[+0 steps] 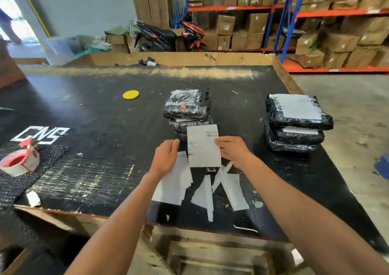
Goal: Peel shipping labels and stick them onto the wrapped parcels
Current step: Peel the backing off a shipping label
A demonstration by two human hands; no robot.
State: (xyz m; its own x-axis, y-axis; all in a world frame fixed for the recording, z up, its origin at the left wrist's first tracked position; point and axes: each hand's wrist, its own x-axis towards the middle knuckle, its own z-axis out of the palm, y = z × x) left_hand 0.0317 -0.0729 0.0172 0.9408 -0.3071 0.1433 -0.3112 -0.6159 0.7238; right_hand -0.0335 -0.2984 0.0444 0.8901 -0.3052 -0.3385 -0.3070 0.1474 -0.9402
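Shipping label pinched at its side edges by left hand and right hand, above table.

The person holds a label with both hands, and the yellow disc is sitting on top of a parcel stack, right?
Not quite. In the head view both hands, left and right, do hold the label, but the yellow disc lies on the table, left of the parcel stack.

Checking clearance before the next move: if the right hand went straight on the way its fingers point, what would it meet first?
The right hand points left across the label it pinches; beyond that, probably the left hand, though depth is unclear.
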